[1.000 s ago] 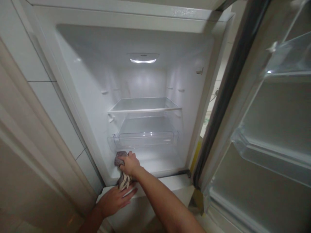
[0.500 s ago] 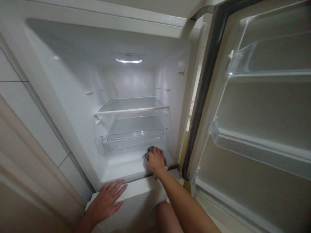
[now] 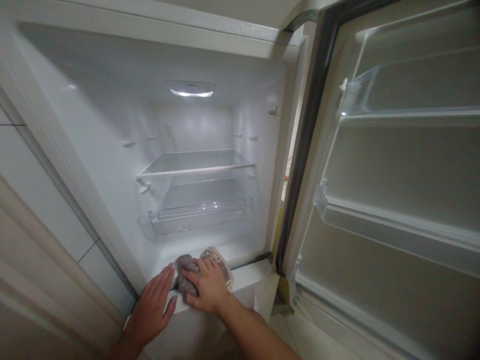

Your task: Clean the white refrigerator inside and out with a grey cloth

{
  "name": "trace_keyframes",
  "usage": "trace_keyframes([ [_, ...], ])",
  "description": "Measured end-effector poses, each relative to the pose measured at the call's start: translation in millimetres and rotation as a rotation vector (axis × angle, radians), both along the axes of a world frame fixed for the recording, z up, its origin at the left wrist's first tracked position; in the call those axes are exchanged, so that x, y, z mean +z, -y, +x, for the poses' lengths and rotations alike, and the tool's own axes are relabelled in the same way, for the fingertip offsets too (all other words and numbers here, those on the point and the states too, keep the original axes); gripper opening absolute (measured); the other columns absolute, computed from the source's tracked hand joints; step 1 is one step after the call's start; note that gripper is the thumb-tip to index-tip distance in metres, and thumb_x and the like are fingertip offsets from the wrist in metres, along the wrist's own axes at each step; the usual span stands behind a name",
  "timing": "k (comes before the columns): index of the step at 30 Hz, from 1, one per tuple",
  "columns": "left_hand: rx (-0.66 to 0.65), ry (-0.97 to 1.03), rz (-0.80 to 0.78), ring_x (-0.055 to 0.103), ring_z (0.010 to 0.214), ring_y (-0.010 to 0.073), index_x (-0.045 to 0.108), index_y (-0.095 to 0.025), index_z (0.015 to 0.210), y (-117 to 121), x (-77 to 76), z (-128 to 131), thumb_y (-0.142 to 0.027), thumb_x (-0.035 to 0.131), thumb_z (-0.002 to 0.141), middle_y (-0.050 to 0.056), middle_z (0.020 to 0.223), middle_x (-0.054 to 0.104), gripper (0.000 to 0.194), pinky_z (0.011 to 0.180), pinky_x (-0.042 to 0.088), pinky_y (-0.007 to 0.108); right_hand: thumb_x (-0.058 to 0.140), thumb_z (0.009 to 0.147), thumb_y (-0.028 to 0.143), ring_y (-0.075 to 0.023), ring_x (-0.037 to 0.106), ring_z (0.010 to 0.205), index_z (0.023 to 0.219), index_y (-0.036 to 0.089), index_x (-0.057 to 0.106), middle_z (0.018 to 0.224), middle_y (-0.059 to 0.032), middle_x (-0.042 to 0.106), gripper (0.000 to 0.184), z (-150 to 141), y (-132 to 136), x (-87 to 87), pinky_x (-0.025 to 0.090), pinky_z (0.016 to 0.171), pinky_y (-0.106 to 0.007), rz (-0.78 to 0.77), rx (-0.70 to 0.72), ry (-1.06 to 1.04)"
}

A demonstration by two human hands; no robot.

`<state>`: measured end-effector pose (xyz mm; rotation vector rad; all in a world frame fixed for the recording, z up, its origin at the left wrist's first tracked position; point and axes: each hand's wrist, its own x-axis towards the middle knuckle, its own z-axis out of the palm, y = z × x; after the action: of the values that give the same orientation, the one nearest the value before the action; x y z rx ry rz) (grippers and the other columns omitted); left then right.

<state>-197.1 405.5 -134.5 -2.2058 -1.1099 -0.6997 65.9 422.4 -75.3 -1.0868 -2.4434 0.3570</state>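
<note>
My right hand [image 3: 208, 285] is closed over a grey-brown cloth [image 3: 186, 280] and presses it on the front edge of the fridge floor. A patterned beige part of the cloth sticks out behind the fingers. My left hand [image 3: 155, 302] lies just left of the cloth, its fingers stretched out on the white ledge [image 3: 258, 272] below the fridge opening. Nothing shows in the left hand. Ahead of both hands is the white fridge interior [image 3: 197, 120], lit by a lamp [image 3: 192, 92] in its ceiling.
Inside sit a glass shelf [image 3: 198, 161] and a clear drawer [image 3: 202, 215]. The fridge door [image 3: 397, 160] stands wide on the right, with a dark gasket [image 3: 309, 125] and clear door racks [image 3: 397, 240]. A tiled wall [image 3: 56, 200] runs along the left.
My right hand has moved left with the cloth, from the right of the fridge floor to the front edge beside my left hand. The view has shifted slightly right.
</note>
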Motion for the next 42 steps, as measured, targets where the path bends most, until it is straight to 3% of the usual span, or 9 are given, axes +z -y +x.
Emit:
trace_keyframes([
  [4, 0.008, 0.006, -0.022, 0.063, 0.143, 0.0353, 0.018, -0.011, 0.179, 1, 1.5, 1, -0.028, 0.054, 0.103, 0.022, 0.161, 0.062, 0.086, 0.118, 0.048, 0.048, 0.072, 0.1, 0.049, -0.0379, 0.044, 0.154, 0.168, 0.048, 0.048, 0.172, -0.008, 0.044, 0.072, 89, 4, -11.9, 0.03, 0.132, -0.057, -0.056, -0.331, -0.008],
  [7, 0.019, 0.017, -0.023, 0.063, 0.142, 0.0356, 0.019, -0.011, 0.179, 1, 0.4, 3, -0.029, 0.052, 0.103, 0.022, 0.162, 0.061, 0.085, 0.119, 0.047, 0.049, 0.067, 0.104, 0.038, -0.0365, 0.043, 0.156, 0.168, 0.045, 0.049, 0.173, -0.0082, 0.044, 0.067, 127, 0, -12.5, 0.031, 0.133, -0.054, -0.074, -0.558, 0.009],
  [10, 0.012, 0.015, -0.014, 0.062, 0.142, 0.0365, 0.021, -0.009, 0.178, 1, -1.8, 3, -0.028, 0.052, 0.102, 0.023, 0.162, 0.061, 0.085, 0.119, 0.046, 0.049, 0.067, 0.104, 0.032, -0.0357, 0.042, 0.156, 0.168, 0.044, 0.051, 0.172, -0.0081, 0.045, 0.067, 117, -5, -14.2, 0.032, 0.132, -0.054, -0.062, -0.549, 0.027],
  [17, 0.005, 0.023, -0.028, 0.062, 0.142, 0.0352, 0.021, -0.003, 0.177, 2, -3.9, -1, -0.026, 0.048, 0.102, 0.025, 0.16, 0.061, 0.082, 0.12, 0.046, 0.047, 0.068, 0.102, 0.032, -0.0359, 0.045, 0.153, 0.168, 0.039, 0.048, 0.172, -0.0121, 0.043, 0.069, -20, -7, -21.7, 0.034, 0.13, -0.059, 0.024, -0.199, -0.013],
  [20, 0.002, -0.006, 0.014, 0.064, 0.139, 0.0358, 0.02, -0.004, 0.177, 2, -3.8, -1, -0.029, 0.049, 0.103, 0.025, 0.154, 0.065, 0.084, 0.118, 0.048, 0.048, 0.068, 0.103, 0.032, -0.034, 0.045, 0.153, 0.169, 0.039, 0.045, 0.172, -0.012, 0.042, 0.07, -44, -6, -20.2, 0.036, 0.129, -0.055, 0.053, -0.123, -0.023],
  [25, -0.006, -0.002, -0.02, 0.062, 0.143, 0.0342, 0.021, -0.009, 0.178, 0, -1.5, -1, -0.025, 0.051, 0.102, 0.022, 0.157, 0.064, 0.084, 0.119, 0.047, 0.048, 0.064, 0.107, 0.031, -0.0282, 0.048, 0.15, 0.168, 0.05, 0.044, 0.171, -0.004, 0.045, 0.067, 13, -11, -19.5, 0.038, 0.128, -0.048, 0.099, -0.091, 0.016],
  [31, -0.033, 0.016, -0.037, 0.061, 0.144, 0.0345, 0.023, -0.011, 0.178, 1, -1.0, -1, -0.025, 0.052, 0.101, 0.021, 0.16, 0.062, 0.083, 0.119, 0.047, 0.048, 0.072, 0.103, 0.031, -0.0362, 0.05, 0.148, 0.169, 0.044, 0.048, 0.164, -0.011, 0.053, 0.072, 93, -10, -27.5, 0.038, 0.128, -0.056, 0.093, -0.46, 0.048],
  [36, -0.014, 0.029, -0.013, 0.062, 0.142, 0.0331, 0.024, -0.012, 0.178, 0, -3.3, -1, -0.027, 0.052, 0.102, 0.019, 0.159, 0.063, 0.082, 0.119, 0.046, 0.046, 0.063, 0.105, 0.019, -0.034, 0.057, 0.14, 0.168, 0.037, 0.052, 0.157, -0.015, 0.057, 0.067, 111, -16, -15.4, 0.045, 0.122, -0.048, 0.094, -0.79, 0.009],
  [42, -0.007, 0.04, -0.006, 0.061, 0.143, 0.0314, 0.026, -0.012, 0.178, -1, -5.3, 0, -0.027, 0.054, 0.103, 0.018, 0.16, 0.063, 0.081, 0.12, 0.044, 0.045, 0.062, 0.108, 0.029, -0.0353, 0.061, 0.132, 0.162, 0.028, 0.06, 0.149, -0.0196, 0.061, 0.053, 98, -50, 25.6, 0.049, 0.112, -0.047, 0.037, -0.903, 0.133],
])
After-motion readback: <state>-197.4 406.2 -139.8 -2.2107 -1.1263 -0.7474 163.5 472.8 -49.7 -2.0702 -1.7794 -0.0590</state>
